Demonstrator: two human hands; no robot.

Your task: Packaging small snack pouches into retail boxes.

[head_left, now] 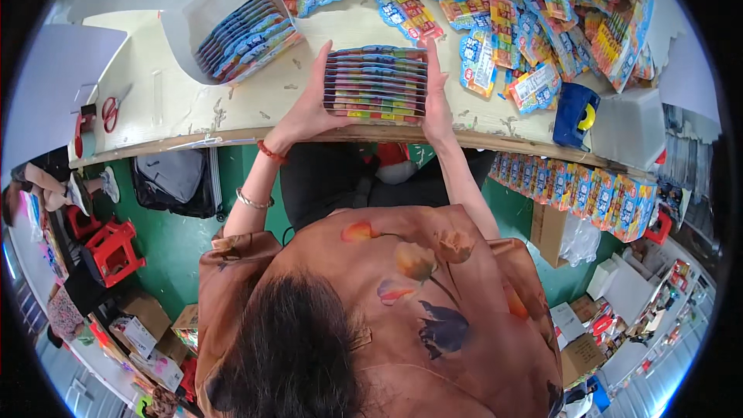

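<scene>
A stack of flat, colourful blister-type packs stands on edge between my two hands at the table's front edge. My left hand is pressed against its left end, thumb along the near side. Against the right end lies my right hand, its fingers pointing away from me. The packs show blue edges at the far side and yellow and pink toward me. To the left, an open white box lies tilted, with a row of similar packs inside.
Loose packs are heaped across the table's far right. A blue tape dispenser stands at the right edge, red-handled scissors at the left. Below the table on the right sits a row of filled display boxes. A red stool stands left.
</scene>
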